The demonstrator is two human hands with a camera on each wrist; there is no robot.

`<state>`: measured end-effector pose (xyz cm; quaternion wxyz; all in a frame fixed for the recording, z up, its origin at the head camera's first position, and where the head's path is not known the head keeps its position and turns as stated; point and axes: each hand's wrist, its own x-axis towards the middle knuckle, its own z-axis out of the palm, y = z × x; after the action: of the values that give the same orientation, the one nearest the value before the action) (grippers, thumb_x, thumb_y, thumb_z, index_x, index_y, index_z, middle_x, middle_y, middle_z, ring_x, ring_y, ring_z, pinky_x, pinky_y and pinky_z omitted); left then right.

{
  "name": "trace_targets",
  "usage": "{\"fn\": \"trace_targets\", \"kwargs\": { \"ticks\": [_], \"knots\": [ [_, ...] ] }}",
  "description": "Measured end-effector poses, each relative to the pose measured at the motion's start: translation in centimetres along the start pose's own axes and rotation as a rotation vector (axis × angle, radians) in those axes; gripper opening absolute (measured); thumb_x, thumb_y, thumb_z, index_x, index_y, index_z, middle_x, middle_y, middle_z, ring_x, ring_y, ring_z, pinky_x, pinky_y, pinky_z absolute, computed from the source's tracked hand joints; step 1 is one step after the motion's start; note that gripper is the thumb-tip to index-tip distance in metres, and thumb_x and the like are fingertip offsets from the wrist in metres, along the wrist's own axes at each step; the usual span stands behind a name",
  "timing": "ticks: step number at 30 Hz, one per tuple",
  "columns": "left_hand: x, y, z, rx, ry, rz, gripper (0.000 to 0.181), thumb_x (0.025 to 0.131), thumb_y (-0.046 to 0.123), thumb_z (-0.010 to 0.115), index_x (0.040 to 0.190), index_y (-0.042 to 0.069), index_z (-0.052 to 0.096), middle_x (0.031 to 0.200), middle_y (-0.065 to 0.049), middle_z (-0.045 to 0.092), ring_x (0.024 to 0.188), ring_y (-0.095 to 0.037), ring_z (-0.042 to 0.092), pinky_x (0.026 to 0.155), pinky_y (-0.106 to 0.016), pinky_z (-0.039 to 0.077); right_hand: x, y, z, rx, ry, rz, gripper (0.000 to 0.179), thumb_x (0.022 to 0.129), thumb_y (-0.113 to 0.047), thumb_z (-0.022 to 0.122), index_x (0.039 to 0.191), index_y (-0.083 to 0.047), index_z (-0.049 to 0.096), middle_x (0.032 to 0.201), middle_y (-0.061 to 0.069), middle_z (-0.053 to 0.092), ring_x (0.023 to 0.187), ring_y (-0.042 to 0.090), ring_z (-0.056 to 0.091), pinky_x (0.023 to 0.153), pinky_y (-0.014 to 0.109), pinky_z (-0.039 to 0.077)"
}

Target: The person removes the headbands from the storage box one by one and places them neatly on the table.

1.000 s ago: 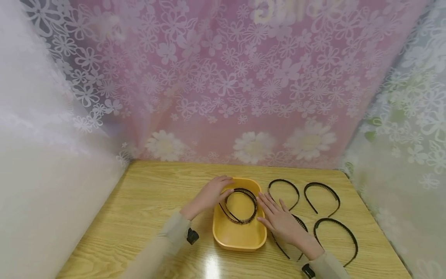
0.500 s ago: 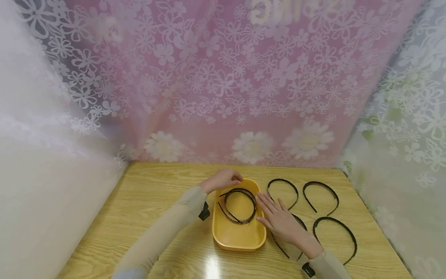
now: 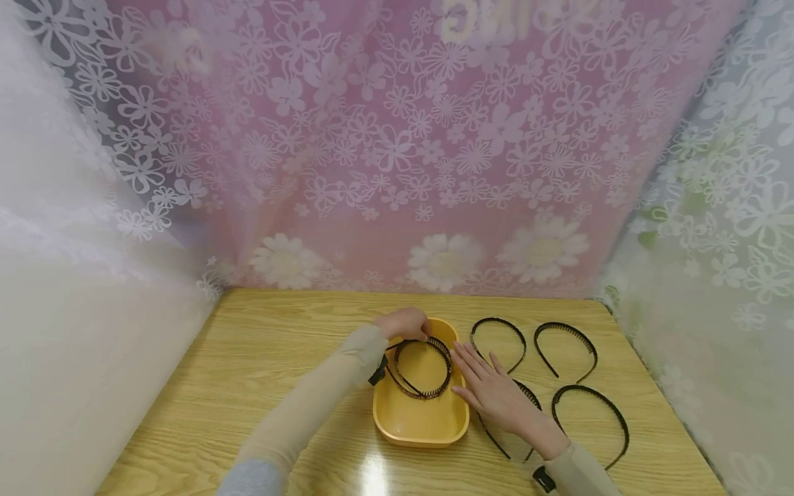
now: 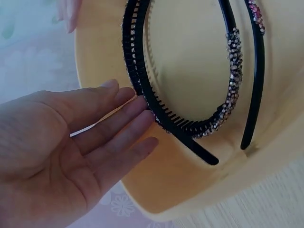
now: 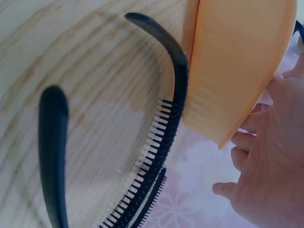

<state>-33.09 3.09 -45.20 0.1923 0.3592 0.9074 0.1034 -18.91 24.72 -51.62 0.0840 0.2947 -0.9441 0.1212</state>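
Note:
In the head view, black toothed headbands (image 3: 449, 365) lie overlapping inside a yellow plastic bin (image 3: 422, 432). My left hand (image 3: 403, 324) reaches over the bin's far left rim. The left wrist view shows its extended fingers (image 4: 137, 126) touching the outer curve of a comb-toothed headband (image 4: 159, 109). Beside that curve runs a band section covered in glittery beads (image 4: 235, 66). My right hand (image 3: 496, 398) lies with outstretched fingers along the bin's right rim; in the right wrist view the fingertips (image 5: 244, 142) are right at that edge.
Right of the bin, several headbands rest on the wood-grain table (image 3: 279, 386): one far left (image 3: 524, 341), one far right (image 3: 592, 341), one near right (image 3: 622, 413), and another (image 3: 493, 437) partly under my right hand. A pink floral curtain (image 3: 372, 207) hangs behind.
My left hand first left the headbands for the bin's far rim, then shifted right and down onto the headbands' far side. My right hand stayed at the right rim.

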Motion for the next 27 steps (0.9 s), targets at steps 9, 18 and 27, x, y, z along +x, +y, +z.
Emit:
{"fn": "trace_targets", "kwargs": {
  "ticks": [9,18,27],
  "knots": [
    [1.1,0.6,1.1,0.125,-0.059,-0.048,0.017,0.099,0.018,0.068,0.112,0.015,0.079,0.111,0.002,0.074,0.096,-0.012,0.068,0.08,-0.022,0.055,0.0,0.1,0.0,-0.008,-0.039,0.033,0.068,0.105,-0.041,0.052,0.16,-0.006,0.03,0.166,0.012,0.026,0.153,0.031,0.024,0.118,0.066,0.022],
    [0.6,0.9,1.8,0.085,-0.074,-0.111,0.006,0.091,0.016,0.078,0.096,0.017,0.081,0.089,0.008,0.072,0.078,-0.008,0.065,0.068,-0.021,0.054,0.0,-0.1,-0.1,-0.006,-0.024,0.033,0.069,0.105,-0.039,0.054,0.16,-0.006,0.029,0.166,0.013,0.027,0.152,0.032,0.026,0.117,0.067,0.023],
    [0.4,0.3,1.8,0.042,-0.095,-0.07,0.012,0.097,0.016,0.07,0.101,0.014,0.081,0.087,0.004,0.071,0.073,-0.009,0.063,0.065,-0.022,0.053,0.1,-0.2,-0.3,0.0,-0.028,0.039,0.07,0.105,-0.039,0.055,0.16,-0.006,0.028,0.165,0.013,0.027,0.152,0.033,0.027,0.117,0.067,0.024]
  ]
}}
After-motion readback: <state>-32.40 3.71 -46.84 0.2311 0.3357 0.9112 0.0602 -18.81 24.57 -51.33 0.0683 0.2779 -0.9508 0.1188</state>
